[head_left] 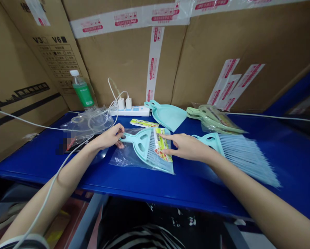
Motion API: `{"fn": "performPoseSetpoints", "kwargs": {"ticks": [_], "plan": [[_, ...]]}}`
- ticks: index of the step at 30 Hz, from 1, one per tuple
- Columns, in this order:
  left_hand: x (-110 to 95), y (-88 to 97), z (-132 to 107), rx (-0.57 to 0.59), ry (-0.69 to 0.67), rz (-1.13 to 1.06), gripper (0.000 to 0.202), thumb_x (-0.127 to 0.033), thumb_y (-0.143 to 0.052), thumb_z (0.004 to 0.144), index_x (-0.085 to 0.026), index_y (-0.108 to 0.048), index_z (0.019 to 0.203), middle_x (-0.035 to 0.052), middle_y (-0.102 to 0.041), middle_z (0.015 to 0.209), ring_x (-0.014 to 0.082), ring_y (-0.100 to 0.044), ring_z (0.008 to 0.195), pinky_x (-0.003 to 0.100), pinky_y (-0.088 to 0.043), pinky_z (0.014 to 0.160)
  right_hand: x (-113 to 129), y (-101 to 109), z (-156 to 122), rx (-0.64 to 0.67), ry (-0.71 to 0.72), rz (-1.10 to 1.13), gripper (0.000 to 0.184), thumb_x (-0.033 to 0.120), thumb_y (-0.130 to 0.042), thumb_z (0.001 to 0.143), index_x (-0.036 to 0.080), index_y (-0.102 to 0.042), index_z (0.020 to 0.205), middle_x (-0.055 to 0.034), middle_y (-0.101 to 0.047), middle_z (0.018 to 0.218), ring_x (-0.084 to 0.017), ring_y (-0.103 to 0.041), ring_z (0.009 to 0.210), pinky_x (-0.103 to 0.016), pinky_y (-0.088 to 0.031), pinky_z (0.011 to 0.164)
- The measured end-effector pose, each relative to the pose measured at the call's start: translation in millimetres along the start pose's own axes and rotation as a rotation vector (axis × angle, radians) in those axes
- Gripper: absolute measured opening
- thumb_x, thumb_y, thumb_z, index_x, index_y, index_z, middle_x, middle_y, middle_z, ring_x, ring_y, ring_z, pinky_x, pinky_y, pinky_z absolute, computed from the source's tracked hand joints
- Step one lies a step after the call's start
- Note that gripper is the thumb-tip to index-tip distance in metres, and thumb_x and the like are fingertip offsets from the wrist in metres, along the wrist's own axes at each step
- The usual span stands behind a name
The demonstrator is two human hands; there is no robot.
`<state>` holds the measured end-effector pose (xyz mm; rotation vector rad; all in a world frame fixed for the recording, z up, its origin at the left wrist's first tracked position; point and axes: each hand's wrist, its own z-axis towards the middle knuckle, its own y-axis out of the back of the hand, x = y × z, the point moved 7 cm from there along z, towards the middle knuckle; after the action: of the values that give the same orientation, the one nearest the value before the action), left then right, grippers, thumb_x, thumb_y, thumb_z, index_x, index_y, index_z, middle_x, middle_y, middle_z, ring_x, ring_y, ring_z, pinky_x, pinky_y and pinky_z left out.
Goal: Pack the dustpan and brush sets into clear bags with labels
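A light blue hand brush with a dustpan [144, 145] lies in a clear plastic bag [123, 159] on the blue shelf [191, 186]. A printed paper label [161, 147] rests on it. My left hand [110, 136] pinches the brush's handle end at the bag's mouth, fingers closed. My right hand [186, 147] presses on the label with its forefinger stretched out and the other fingers curled.
A loose blue brush [243, 152] lies at the right. Behind are a blue dustpan [167, 116], bagged green sets [214, 119], a second label [144, 123], a white power strip [130, 110], a green bottle [82, 90], empty bags [89, 122] and cardboard boxes [222, 52].
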<state>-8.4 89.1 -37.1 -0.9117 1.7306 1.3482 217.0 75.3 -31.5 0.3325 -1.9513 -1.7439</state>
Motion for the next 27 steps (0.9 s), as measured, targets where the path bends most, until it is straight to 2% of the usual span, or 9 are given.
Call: {"fn": "performPoseSetpoints", "kwargs": {"ticks": [4, 7, 9, 11, 13, 18, 24, 27], "plan": [[-1, -1.2, 0, 0.02, -0.02, -0.013, 0.016, -0.005, -0.045, 0.084, -0.019, -0.038, 0.081, -0.0102, -0.048, 0.061, 0.0085, -0.06, 0.041, 0.017, -0.047, 0.042, 8, 1, -2, -0.024, 0.033, -0.019, 0.069, 0.055, -0.053, 0.081, 0.013, -0.052, 0.136, -0.0097, -0.068, 0.078, -0.026, -0.063, 0.076, -0.036, -0.047, 0.066], [-1, -1.3, -1, 0.026, -0.025, -0.016, 0.016, -0.005, -0.044, 0.084, -0.02, -0.038, 0.081, -0.0103, -0.049, 0.059, 0.0088, -0.06, 0.04, 0.017, -0.047, 0.042, 12, -2, -2, -0.022, 0.055, -0.021, 0.069, 0.057, -0.053, 0.082, 0.013, -0.053, 0.134, -0.0151, -0.07, 0.101, -0.03, -0.065, 0.091, -0.039, -0.049, 0.073], [-1, -1.2, -1, 0.028, -0.023, -0.014, 0.016, -0.006, -0.044, 0.084, -0.02, -0.038, 0.081, -0.0104, -0.049, 0.058, 0.0088, -0.06, 0.039, 0.017, -0.046, 0.041, 14, -5, -1, -0.007, 0.048, -0.019, 0.071, 0.058, -0.054, 0.081, 0.011, -0.052, 0.135, -0.0186, -0.064, 0.12, -0.034, -0.061, 0.104, -0.042, -0.049, 0.08], [-1, -1.9, -1, 0.041, -0.037, -0.021, 0.016, -0.006, -0.045, 0.084, -0.02, -0.038, 0.081, -0.0107, -0.049, 0.057, 0.0087, -0.06, 0.039, 0.016, -0.046, 0.04, 16, -8, -1, 0.018, 0.039, -0.022, 0.075, 0.059, -0.055, 0.08, 0.009, -0.05, 0.136, -0.0207, -0.058, 0.129, -0.036, -0.057, 0.113, -0.043, -0.049, 0.084], [-1, -2.2, -1, 0.049, -0.043, -0.021, 0.016, -0.007, -0.045, 0.084, -0.02, -0.038, 0.081, -0.011, -0.049, 0.056, 0.0084, -0.059, 0.039, 0.016, -0.045, 0.04, 19, -8, -1, 0.027, 0.028, -0.049, 0.077, 0.06, -0.057, 0.079, 0.008, -0.049, 0.136, -0.0215, -0.057, 0.131, -0.036, -0.057, 0.114, -0.042, -0.049, 0.084], [-1, -2.0, 0, 0.048, -0.049, 0.001, 0.014, -0.008, -0.045, 0.083, -0.02, -0.038, 0.081, -0.0115, -0.047, 0.057, 0.0079, -0.06, 0.04, 0.015, -0.045, 0.041, 23, -5, -3, 0.012, -0.064, -0.108, 0.073, 0.06, -0.056, 0.078, 0.009, -0.054, 0.13, -0.0221, -0.059, 0.123, -0.035, -0.062, 0.099, -0.041, -0.05, 0.074], [-3, -0.8, -2, 0.011, -0.017, 0.092, 0.012, -0.008, -0.042, 0.083, -0.02, -0.038, 0.081, -0.0104, -0.048, 0.057, 0.0078, -0.057, 0.039, 0.017, -0.044, 0.042, 31, -2, -4, -0.061, -0.022, -0.083, 0.067, 0.055, -0.053, 0.079, 0.01, -0.056, 0.128, -0.0189, -0.061, 0.107, -0.031, -0.063, 0.085, -0.037, -0.047, 0.064], [-3, 0.9, -2, 0.001, -0.027, 0.177, 0.012, -0.009, -0.04, 0.084, -0.02, -0.039, 0.081, -0.0098, -0.048, 0.054, 0.0074, -0.054, 0.039, 0.017, -0.042, 0.042, 26, 1, -4, -0.079, 0.004, -0.002, 0.062, 0.053, -0.051, 0.081, 0.013, -0.056, 0.128, -0.0176, -0.061, 0.108, -0.032, -0.061, 0.091, -0.04, -0.048, 0.069]]}}
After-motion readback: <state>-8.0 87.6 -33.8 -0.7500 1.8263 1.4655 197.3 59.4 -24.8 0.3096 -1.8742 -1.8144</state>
